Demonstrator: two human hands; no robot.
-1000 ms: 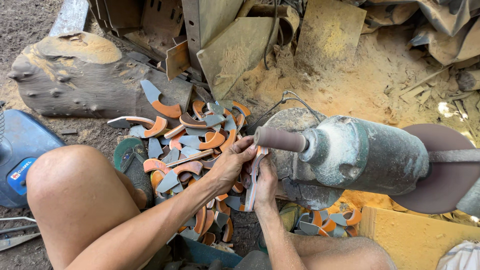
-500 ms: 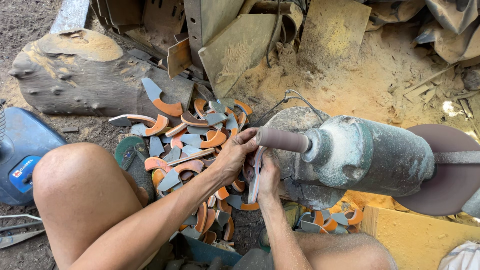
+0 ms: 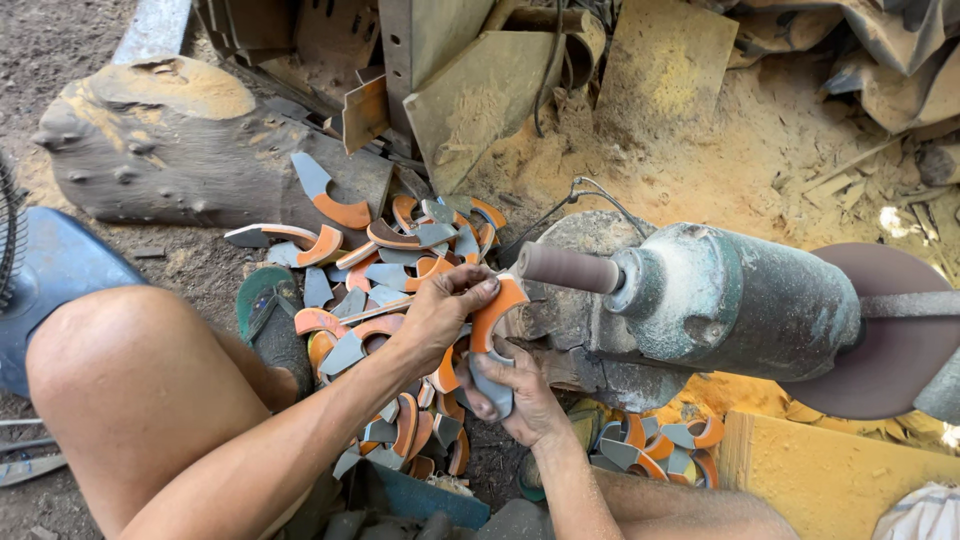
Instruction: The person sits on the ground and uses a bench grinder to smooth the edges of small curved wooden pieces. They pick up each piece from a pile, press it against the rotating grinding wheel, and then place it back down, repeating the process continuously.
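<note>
- Head view: the left hand [image 3: 440, 318] pinches the top of a curved orange and grey piece [image 3: 490, 325] with thumb and fingers pressed tight.
- The right hand [image 3: 515, 395] grips the grey bottom end, fingers wrapped round it, so it seems to stay steady.
- The piece sits just at 8 o'clock from the sanding drum [image 3: 567, 268] on the dusty green motor [image 3: 740, 300], nearly touching.
- A pile of curved pieces [image 3: 400, 260] lies at 10 o'clock, close enough to grab.
- A log [image 3: 180, 160] rests further off, at 10 o'clock too.

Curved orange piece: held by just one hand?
No: both the left hand and the right hand grip the curved orange piece, beside the sanding drum.
</note>
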